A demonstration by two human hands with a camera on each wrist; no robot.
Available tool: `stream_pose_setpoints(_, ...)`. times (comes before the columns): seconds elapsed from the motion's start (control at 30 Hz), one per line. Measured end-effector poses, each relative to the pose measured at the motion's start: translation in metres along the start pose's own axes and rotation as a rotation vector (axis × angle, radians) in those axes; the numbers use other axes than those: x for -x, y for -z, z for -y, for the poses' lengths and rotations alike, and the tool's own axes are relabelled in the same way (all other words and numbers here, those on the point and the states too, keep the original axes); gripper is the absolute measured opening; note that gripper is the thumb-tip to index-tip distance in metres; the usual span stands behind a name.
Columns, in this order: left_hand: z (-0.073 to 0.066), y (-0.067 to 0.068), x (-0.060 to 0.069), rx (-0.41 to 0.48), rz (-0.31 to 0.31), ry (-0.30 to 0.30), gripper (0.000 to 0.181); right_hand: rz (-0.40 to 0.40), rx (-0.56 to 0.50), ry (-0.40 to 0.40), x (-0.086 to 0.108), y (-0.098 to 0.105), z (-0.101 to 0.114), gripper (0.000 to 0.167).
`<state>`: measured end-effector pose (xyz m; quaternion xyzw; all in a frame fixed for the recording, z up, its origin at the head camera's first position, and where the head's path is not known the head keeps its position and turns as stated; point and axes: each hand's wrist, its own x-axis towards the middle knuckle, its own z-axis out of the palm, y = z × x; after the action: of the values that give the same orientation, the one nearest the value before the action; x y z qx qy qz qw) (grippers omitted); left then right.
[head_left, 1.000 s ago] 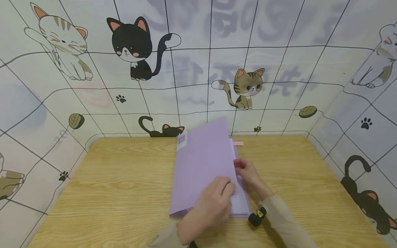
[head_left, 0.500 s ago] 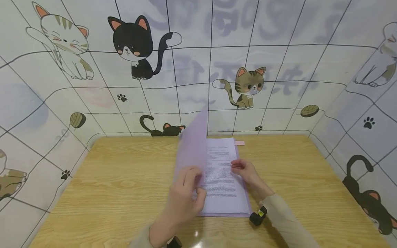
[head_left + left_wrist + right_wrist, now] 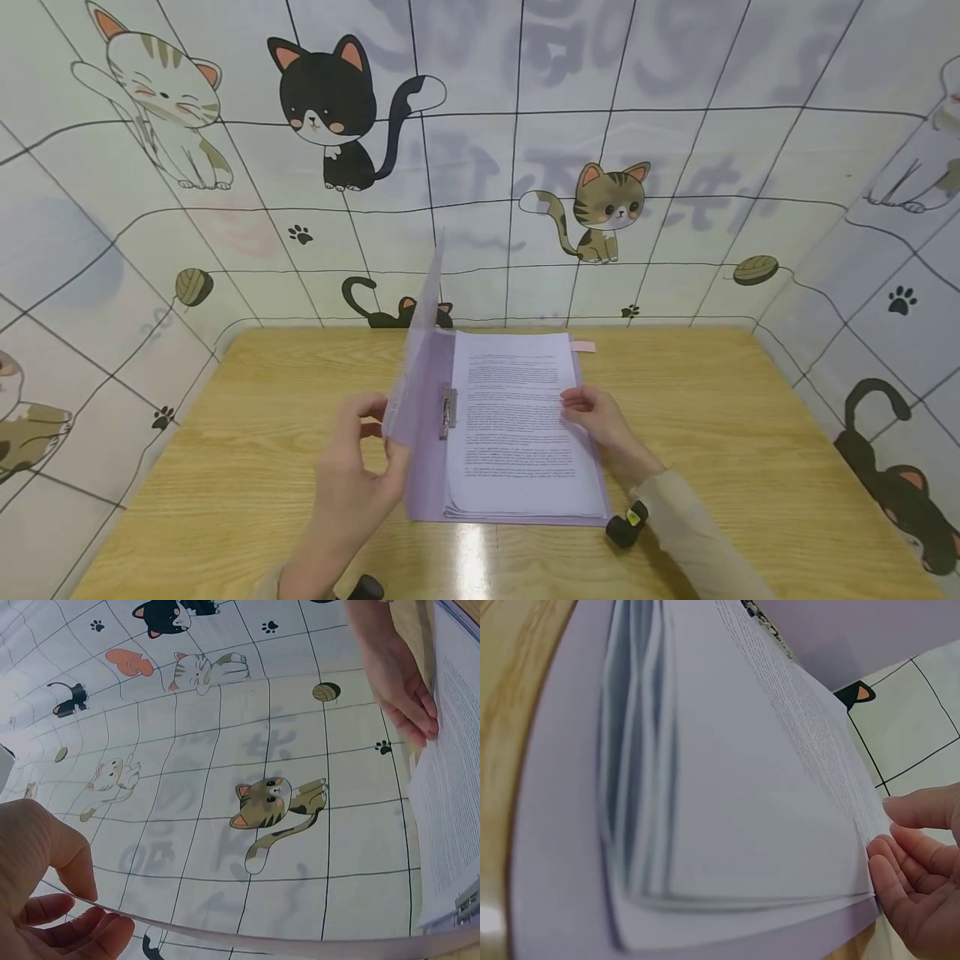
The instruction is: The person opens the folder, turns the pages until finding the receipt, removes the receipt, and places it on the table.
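A lilac clip folder [image 3: 428, 483] lies on the wooden table with its front cover [image 3: 420, 354] raised nearly upright. My left hand [image 3: 345, 475] pinches the cover's free edge; in the left wrist view that edge [image 3: 337, 947] runs between thumb and fingers. Inside is a stack of printed paper [image 3: 517, 417], beside a metal clip [image 3: 447, 413] along the spine. My right hand [image 3: 603, 423] rests at the stack's right edge. In the right wrist view, its fingertips [image 3: 882, 851] touch the paper's edge while the thumb [image 3: 911, 808] stays apart from them.
A pink tab [image 3: 583, 347] sticks out at the folder's upper right. The wooden table [image 3: 285, 392] extends to both sides. Behind stands a white wall [image 3: 480, 233] with cat drawings. A small black device [image 3: 626, 527] is on the right wrist.
My left hand has swung the folder's cover up and leftward, uncovering the printed sheets and the metal clip. My right hand has stayed by the right edge of the paper.
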<state>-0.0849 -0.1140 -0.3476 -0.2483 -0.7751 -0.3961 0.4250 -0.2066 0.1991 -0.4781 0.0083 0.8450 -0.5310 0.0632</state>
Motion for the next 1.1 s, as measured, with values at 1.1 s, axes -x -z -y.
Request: stream_pose_setpoints(1.1,0.057,0.09,0.039,-0.141,-0.11,0.661,0.056,-0.005,0.058,-0.017,-0.001,0.0,-0.003,0.025)
